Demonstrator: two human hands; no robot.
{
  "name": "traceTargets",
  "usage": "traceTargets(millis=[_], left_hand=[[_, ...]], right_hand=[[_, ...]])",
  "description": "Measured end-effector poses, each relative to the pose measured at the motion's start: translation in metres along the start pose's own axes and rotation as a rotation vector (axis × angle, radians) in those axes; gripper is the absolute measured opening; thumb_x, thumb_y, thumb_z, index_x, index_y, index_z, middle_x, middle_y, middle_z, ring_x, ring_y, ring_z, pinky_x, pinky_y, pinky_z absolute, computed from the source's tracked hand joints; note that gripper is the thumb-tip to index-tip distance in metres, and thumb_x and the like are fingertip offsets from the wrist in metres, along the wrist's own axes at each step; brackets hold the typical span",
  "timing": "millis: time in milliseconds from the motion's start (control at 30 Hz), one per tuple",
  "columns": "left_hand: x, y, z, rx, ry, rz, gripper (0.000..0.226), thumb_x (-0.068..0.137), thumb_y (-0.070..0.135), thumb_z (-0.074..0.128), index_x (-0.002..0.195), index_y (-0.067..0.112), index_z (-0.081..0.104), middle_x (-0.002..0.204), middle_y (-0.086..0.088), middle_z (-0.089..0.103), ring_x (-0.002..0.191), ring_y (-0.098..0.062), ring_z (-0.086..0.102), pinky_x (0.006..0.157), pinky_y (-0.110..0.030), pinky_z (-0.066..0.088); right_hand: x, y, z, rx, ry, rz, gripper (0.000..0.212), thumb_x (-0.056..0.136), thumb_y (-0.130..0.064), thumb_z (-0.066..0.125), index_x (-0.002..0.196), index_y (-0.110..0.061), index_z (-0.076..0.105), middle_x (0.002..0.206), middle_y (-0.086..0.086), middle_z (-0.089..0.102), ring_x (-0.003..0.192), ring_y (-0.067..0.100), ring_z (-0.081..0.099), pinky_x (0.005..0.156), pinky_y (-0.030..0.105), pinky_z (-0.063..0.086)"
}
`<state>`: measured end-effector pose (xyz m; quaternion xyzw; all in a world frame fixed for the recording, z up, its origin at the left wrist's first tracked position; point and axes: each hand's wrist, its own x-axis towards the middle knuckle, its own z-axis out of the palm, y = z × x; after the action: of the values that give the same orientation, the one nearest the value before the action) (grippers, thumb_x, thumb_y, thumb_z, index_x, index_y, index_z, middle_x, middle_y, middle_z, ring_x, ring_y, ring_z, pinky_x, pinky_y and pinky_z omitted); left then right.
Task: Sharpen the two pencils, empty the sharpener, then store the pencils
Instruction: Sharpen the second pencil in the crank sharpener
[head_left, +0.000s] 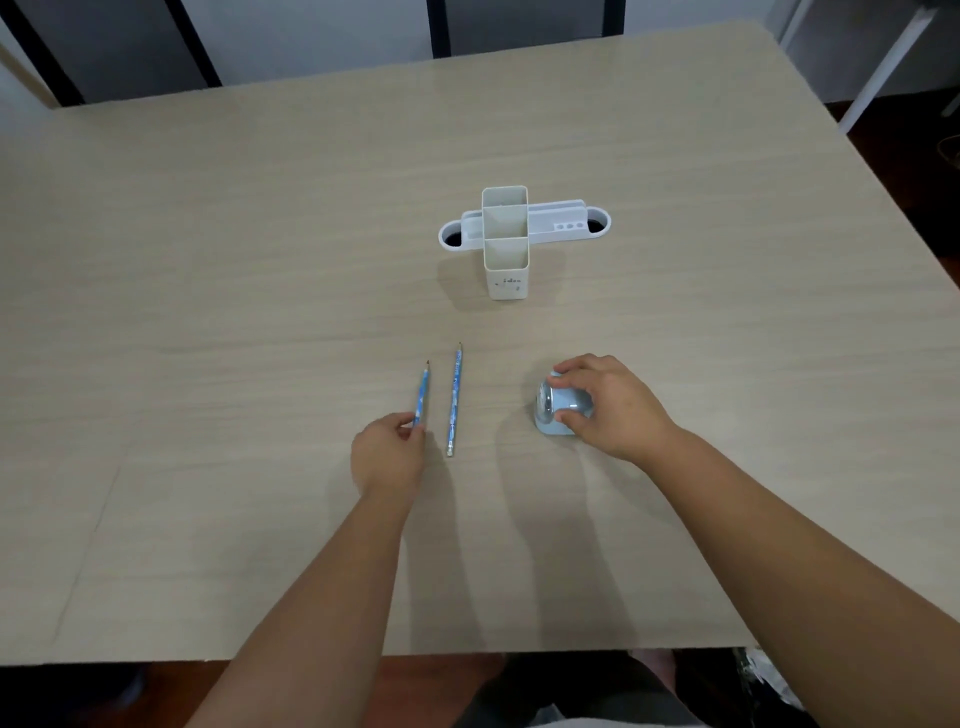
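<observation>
The left hand (387, 449) pinches the rear end of one thin, light blue pencil (422, 393) at 7 o'clock on the tabletop (208, 260). The right hand (605, 402) is clamped around the smooth, probably slippery pale blue sharpener (558, 408) at 5 o'clock; a grip on its sides looks best.

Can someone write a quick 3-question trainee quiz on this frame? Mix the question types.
1. True or false: both pencils are already stored in the white organizer.
2. Which hand is wrapped around the light blue sharpener? A) left B) right C) neither
3. Fill in: the left hand pinches the lower end of the ______ of the two pencils.

Key
1. False. Both lie on the table, in front of the organizer.
2. B. The right hand's fingers curl over the sharpener, which sits on the table.
3. Left. It holds the left pencil; the right pencil lies beside it, untouched.
</observation>
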<state>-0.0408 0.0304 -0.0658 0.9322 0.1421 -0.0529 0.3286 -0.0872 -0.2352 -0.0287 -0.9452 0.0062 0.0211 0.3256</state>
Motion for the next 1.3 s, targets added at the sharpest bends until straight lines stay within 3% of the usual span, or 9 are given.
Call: traceTargets(millis=[233,400,533,633,867,1000,1067,1167,1300], left_hand=[[0.0,0.002,0.012,0.049,-0.068,-0.005,0.026,0.077,0.037,0.06,0.1,0.031,0.068,0.081,0.002,0.071,0.084,-0.022,0.063,0.062,-0.028,0.047],[0.001,0.0,0.01,0.061,-0.057,0.036,0.034,0.078,0.044,0.059,0.109,0.031,0.064,0.079,0.009,0.067,0.093,-0.022,0.062,0.071,-0.033,0.052],[0.002,0.014,0.016,0.114,-0.141,0.268,0.028,0.084,0.032,0.061,0.11,0.023,0.064,0.091,0.0,0.066,0.093,-0.021,0.06,0.076,-0.034,0.049],[0.005,0.029,0.023,0.218,-0.211,0.347,0.027,0.085,0.026,0.06,0.109,0.016,0.064,0.101,-0.008,0.063,0.093,-0.026,0.06,0.076,-0.034,0.049],[0.006,0.049,0.033,0.251,-0.346,0.335,0.024,0.079,0.002,0.055,0.099,0.013,0.063,0.105,-0.013,0.057,0.089,-0.032,0.061,0.073,-0.032,0.046],[-0.001,0.054,0.03,0.06,-0.337,0.249,0.045,0.074,0.004,0.059,0.117,0.014,0.048,0.089,-0.009,0.071,0.085,-0.027,0.064,0.073,-0.036,0.052],[0.002,0.048,0.022,0.03,-0.338,0.267,0.046,0.078,0.006,0.056,0.122,0.017,0.051,0.091,-0.006,0.073,0.088,-0.026,0.065,0.078,-0.037,0.055],[0.013,0.032,0.001,0.084,-0.342,0.377,0.037,0.082,0.006,0.053,0.111,0.024,0.066,0.095,-0.002,0.073,0.087,-0.021,0.068,0.077,-0.034,0.055],[0.024,0.016,-0.02,0.156,-0.376,0.481,0.027,0.087,0.013,0.061,0.108,0.026,0.071,0.092,-0.001,0.072,0.089,-0.019,0.063,0.074,-0.027,0.044]], right_hand=[[0.0,0.003,0.001,0.03,0.02,0.005,0.039,0.075,-0.02,0.072,0.113,-0.021,0.065,0.122,-0.004,0.059,0.11,0.019,0.049,0.09,0.025,0.039],[0.001,0.003,-0.001,0.026,0.001,0.008,0.04,0.074,-0.02,0.072,0.113,-0.023,0.064,0.121,-0.006,0.059,0.109,0.017,0.048,0.088,0.024,0.038],[0.001,0.003,-0.001,0.027,-0.003,-0.002,0.039,0.074,-0.02,0.073,0.113,-0.022,0.065,0.12,-0.005,0.06,0.108,0.018,0.048,0.088,0.024,0.037],[0.001,0.003,-0.002,0.032,0.005,-0.005,0.039,0.074,-0.02,0.074,0.111,-0.022,0.065,0.12,-0.006,0.06,0.106,0.017,0.049,0.089,0.027,0.041],[0.001,0.002,-0.002,0.031,0.005,0.002,0.039,0.074,-0.019,0.074,0.112,-0.022,0.065,0.12,-0.007,0.059,0.105,0.014,0.047,0.087,0.024,0.039],[0.0,0.001,-0.003,0.038,-0.007,0.015,0.039,0.074,-0.019,0.073,0.112,-0.023,0.064,0.121,-0.006,0.059,0.108,0.017,0.049,0.088,0.026,0.042],[0.0,0.001,-0.004,0.034,-0.023,0.021,0.041,0.075,-0.02,0.072,0.114,-0.024,0.062,0.122,-0.007,0.058,0.108,0.017,0.048,0.089,0.027,0.042],[0.001,-0.001,-0.007,0.006,-0.065,0.048,0.05,0.077,-0.023,0.07,0.124,-0.028,0.053,0.126,-0.008,0.055,0.112,0.016,0.047,0.092,0.027,0.04],[0.002,-0.004,-0.009,-0.02,-0.088,0.073,0.06,0.078,-0.023,0.069,0.134,-0.024,0.045,0.133,-0.003,0.052,0.12,0.017,0.047,0.098,0.027,0.038]])
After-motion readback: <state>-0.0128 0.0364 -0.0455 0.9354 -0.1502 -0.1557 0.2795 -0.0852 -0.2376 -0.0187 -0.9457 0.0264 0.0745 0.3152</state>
